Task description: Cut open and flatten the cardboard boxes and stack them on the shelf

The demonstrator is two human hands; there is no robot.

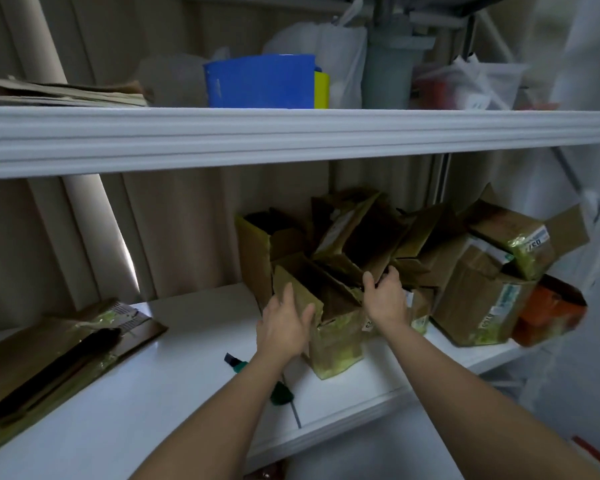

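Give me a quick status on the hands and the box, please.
Left hand open against open box. Right hand grips its flap. Box uncut. Cutter lies on shelf.

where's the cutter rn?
In the head view, the green-handled cutter lies on the lower white shelf, low and center, partly hidden under the left forearm, just left of the open cardboard box that both hands are on.
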